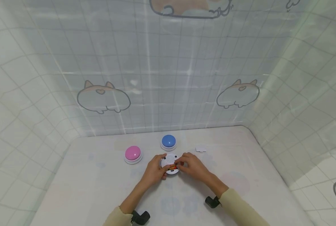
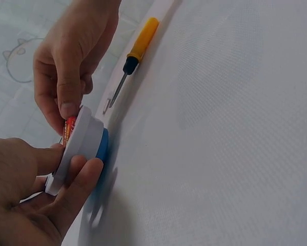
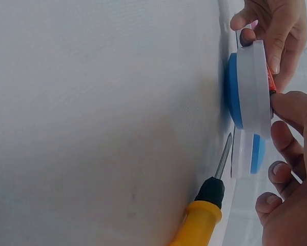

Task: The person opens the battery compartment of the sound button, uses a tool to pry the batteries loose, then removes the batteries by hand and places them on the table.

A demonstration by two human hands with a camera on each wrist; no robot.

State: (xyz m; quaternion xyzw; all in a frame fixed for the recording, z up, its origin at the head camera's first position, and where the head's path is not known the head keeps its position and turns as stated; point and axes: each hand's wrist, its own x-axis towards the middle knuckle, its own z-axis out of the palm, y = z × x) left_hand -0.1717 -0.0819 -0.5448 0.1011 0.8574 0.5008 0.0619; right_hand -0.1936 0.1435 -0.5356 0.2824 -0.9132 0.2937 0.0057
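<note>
Currently held: the round white plastic button point(image 1: 170, 159), gripped by the left hand point(image 1: 153, 171), back upward over the pale bench point(image 1: 100, 182).
Red cylindrical battery point(image 2: 68, 129): apparently pinched by the right hand point(image 1: 194, 166) at the button's open back; could be sprung out if only one end is pressed.
Blue dome point(image 3: 234, 92): facing down; could be rocked by off-centre pressure.
Small white plastic cover point(image 1: 200, 150): left apart; could be knocked away by the right arm.
</note>
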